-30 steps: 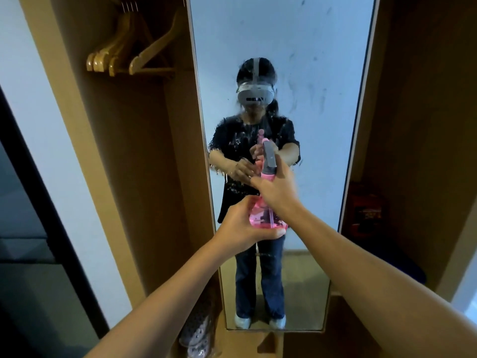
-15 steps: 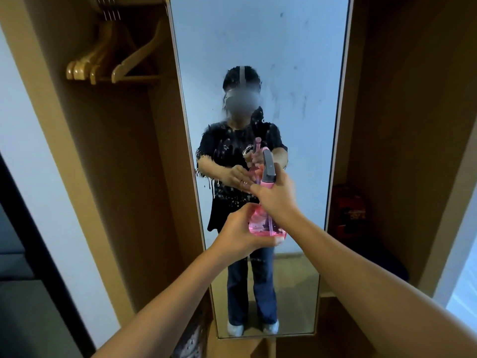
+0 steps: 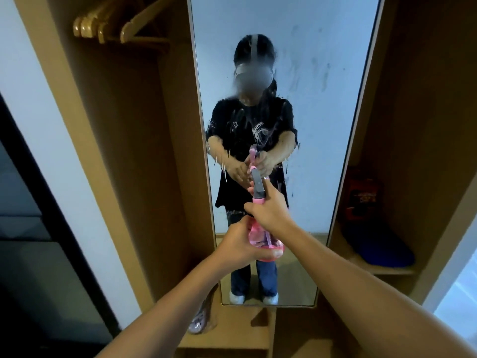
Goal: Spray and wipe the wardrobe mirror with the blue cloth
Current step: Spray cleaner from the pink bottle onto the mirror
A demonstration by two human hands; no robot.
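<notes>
The mirror stands upright between two open wardrobe compartments, directly ahead of me. Its glass shows droplets and runs of liquid across the middle, over my reflected torso and forearms, and faint smears higher up on the right.

I hold the pink spray bottle in front of the lower half of the mirror, nozzle toward the glass. My right hand is curled round the neck below the grey trigger head, with fingers closed at the front. My left hand cups the body from the left and below, its thumb lying across the base.

The blue cloth lies folded on the shelf of the right compartment, well apart from both hands. An orange-and-dark object, too dim to identify, stands behind it.

Wooden hangers hang at the top of the left compartment. A pale shoe rests on its floor, near the mirror's lower edge.
</notes>
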